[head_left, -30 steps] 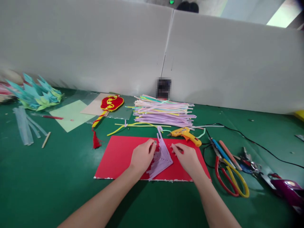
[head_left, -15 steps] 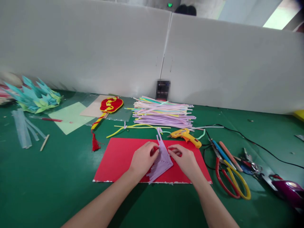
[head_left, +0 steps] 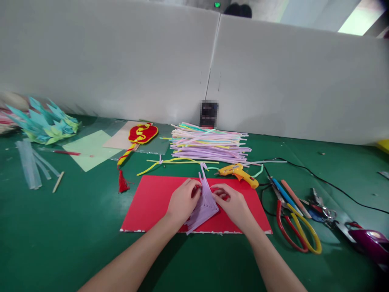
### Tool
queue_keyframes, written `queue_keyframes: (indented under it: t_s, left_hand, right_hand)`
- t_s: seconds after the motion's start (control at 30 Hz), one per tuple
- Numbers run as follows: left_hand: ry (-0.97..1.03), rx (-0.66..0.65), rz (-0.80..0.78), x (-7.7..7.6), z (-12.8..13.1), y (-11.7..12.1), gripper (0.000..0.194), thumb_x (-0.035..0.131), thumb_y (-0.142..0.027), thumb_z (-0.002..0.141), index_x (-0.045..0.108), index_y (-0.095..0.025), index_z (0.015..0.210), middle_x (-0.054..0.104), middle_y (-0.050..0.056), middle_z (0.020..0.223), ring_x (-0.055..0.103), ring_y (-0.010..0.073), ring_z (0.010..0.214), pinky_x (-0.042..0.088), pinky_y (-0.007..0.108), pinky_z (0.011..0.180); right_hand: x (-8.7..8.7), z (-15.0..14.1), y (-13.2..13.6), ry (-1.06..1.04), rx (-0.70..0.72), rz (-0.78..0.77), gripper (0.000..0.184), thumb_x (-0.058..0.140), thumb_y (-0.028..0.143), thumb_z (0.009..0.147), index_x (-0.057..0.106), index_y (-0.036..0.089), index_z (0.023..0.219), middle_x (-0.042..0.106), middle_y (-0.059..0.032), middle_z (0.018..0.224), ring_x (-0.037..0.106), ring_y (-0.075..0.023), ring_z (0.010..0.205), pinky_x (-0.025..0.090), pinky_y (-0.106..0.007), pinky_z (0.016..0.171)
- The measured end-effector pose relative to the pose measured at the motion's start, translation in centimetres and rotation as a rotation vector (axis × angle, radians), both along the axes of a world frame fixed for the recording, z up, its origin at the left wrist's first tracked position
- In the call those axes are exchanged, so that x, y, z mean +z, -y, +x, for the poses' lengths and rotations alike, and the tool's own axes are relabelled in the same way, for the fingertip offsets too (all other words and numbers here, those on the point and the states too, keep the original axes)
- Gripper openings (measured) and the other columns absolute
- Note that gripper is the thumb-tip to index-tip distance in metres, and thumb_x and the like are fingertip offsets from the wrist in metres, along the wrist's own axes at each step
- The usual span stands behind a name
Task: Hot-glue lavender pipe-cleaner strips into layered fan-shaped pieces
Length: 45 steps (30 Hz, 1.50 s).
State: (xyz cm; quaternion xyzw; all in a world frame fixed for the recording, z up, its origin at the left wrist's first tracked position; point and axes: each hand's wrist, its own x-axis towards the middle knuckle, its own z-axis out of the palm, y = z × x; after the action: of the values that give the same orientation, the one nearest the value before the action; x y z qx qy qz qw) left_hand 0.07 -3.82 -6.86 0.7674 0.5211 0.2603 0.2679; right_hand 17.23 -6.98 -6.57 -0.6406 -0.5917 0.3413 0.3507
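A lilac piece made of bent pipe cleaners (head_left: 207, 206), nested into a pointed V shape, is held over a red board (head_left: 152, 198). My left hand (head_left: 184, 199) pinches its left edge between thumb and fingers. On the opposite edge, the curled fingers of my right hand (head_left: 231, 199) grip it near the upper part. Loose strand ends stick up at its top, close to a small lilac loop. Some of its left side is hidden behind my left hand.
Behind the board lie a pile of pastel pipe cleaners (head_left: 209, 147) and a yellow glue gun (head_left: 238, 173). Red-and-yellow-handled scissors (head_left: 299, 233) are at the right, near keys and a purple-handled tool (head_left: 372, 243). A red fan ornament (head_left: 143, 134) lies at the back left.
The lilac piece has shifted slightly left and tilted a little. My right hand has moved a little left with it, and both hands keep their grip.
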Motion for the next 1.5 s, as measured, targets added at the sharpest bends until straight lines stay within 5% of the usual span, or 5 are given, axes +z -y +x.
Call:
queue_keyframes:
  t_s: [0.4, 0.6, 1.13, 1.5]
  left_hand:
    - [0.103, 0.061, -0.034, 0.4, 0.1, 0.2, 0.015, 0.043, -0.021, 0.084, 0.055, -0.023, 0.093, 0.061, 0.002, 0.097, 0.056, 0.0185, 0.094, 0.042, 0.03, 0.08]
    - [0.256, 0.167, -0.032, 0.3, -0.1, -0.2, 0.015, 0.044, -0.022, 0.084, 0.056, -0.02, 0.094, 0.059, 0.003, 0.092, 0.057, 0.0149, 0.081, 0.044, 0.027, 0.074]
    - [0.35, 0.225, -0.116, 0.5, -0.2, -0.3, 0.017, 0.044, -0.028, 0.086, 0.055, -0.02, 0.096, 0.062, 0.005, 0.096, 0.058, 0.0164, 0.085, 0.046, 0.029, 0.076]
    - [0.487, 0.042, -0.389, 0.7, -0.6, -0.4, 0.024, 0.054, -0.024, 0.076, 0.054, -0.017, 0.099, 0.062, 0.001, 0.075, 0.06, 0.0145, 0.069, 0.046, 0.026, 0.064]
  right_hand:
    - [0.1, -0.7, 0.0, -0.185, 0.017, -0.065, 0.031, 0.059, 0.028, 0.071, 0.056, 0.02, 0.101, 0.064, -0.0027, 0.079, 0.062, -0.0169, 0.076, 0.049, -0.027, 0.064]
    - [0.2, -0.9, -0.1, -0.379, -0.019, -0.122, 0.033, 0.063, 0.029, 0.068, 0.055, 0.018, 0.098, 0.059, -0.0005, 0.075, 0.06, -0.014, 0.066, 0.048, -0.026, 0.06]
    - [-0.2, -1.0, -0.1, -0.412, -0.058, -0.042, 0.03, 0.066, 0.032, 0.066, 0.058, 0.018, 0.092, 0.062, -0.0028, 0.075, 0.061, -0.0165, 0.072, 0.052, -0.028, 0.063]
    - [-0.3, -0.7, -0.4, -0.452, -0.145, 0.131, 0.029, 0.066, 0.034, 0.07, 0.056, 0.019, 0.093, 0.063, -0.004, 0.083, 0.062, -0.0164, 0.082, 0.052, -0.031, 0.074]
